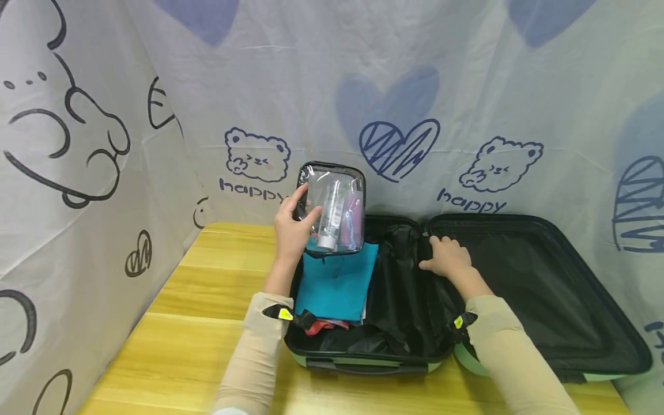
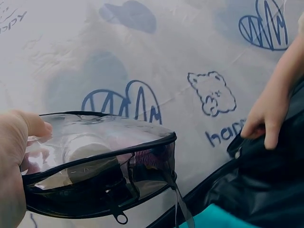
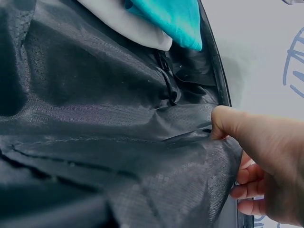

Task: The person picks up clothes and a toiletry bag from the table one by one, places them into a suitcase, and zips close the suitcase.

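Note:
An open green suitcase (image 1: 363, 363) lies on a yellow wooden table. My left hand (image 1: 293, 227) holds a clear toiletry pouch (image 1: 334, 207) with black trim upright over the case's left half; the pouch (image 2: 99, 161) holds a white bottle and a pink one. Below it lies folded teal cloth (image 1: 337, 282), with red and white fabric under it. My right hand (image 1: 446, 256) grips the black lining flap (image 1: 410, 288) near the hinge. In the right wrist view the hand (image 3: 256, 161) pinches the black lining (image 3: 118, 142), thumb on top, fingers curled underneath.
The suitcase lid (image 1: 539, 288) lies flat to the right, lined in black. A white cloth backdrop (image 1: 332, 86) printed with bears and hearts encloses the table (image 1: 197, 323) at the back and left. Bare tabletop shows left of the case.

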A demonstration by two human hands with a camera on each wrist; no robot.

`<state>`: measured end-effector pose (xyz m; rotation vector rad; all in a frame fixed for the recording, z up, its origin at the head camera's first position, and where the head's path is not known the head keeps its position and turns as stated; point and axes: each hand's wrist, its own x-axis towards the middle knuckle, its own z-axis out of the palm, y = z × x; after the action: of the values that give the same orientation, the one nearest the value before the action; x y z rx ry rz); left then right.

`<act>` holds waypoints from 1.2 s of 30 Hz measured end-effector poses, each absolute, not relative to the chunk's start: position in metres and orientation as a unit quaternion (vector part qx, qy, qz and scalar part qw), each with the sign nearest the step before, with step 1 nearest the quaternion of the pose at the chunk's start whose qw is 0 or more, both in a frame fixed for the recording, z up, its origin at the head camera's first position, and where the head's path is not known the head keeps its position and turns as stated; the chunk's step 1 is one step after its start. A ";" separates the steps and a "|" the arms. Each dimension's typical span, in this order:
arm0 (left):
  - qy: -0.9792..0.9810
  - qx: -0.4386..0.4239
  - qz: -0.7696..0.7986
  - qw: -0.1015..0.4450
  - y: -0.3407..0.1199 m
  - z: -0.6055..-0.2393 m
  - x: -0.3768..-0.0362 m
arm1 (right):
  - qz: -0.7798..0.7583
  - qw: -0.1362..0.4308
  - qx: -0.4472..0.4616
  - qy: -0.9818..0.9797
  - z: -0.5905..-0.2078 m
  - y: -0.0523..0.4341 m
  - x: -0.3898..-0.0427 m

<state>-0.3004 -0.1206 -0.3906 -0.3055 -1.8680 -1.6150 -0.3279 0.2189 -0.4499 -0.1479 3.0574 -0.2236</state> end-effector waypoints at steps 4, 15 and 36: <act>-0.705 -0.107 -0.624 0.318 -0.106 -0.393 -0.302 | -0.067 0.040 -0.049 0.996 -0.448 0.218 -0.328; -0.730 -0.098 -0.612 0.288 -0.066 -0.411 -0.310 | -0.068 0.040 -0.047 0.996 -0.447 0.217 -0.328; -0.818 -0.076 -0.553 0.136 -0.018 -0.465 -0.312 | -0.084 0.030 -0.051 0.995 -0.454 0.223 -0.330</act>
<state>-0.3119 -0.0185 -0.4653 -0.2199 -2.3689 -1.6018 -0.3305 0.2227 -0.4544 -0.1558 3.0672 -0.2587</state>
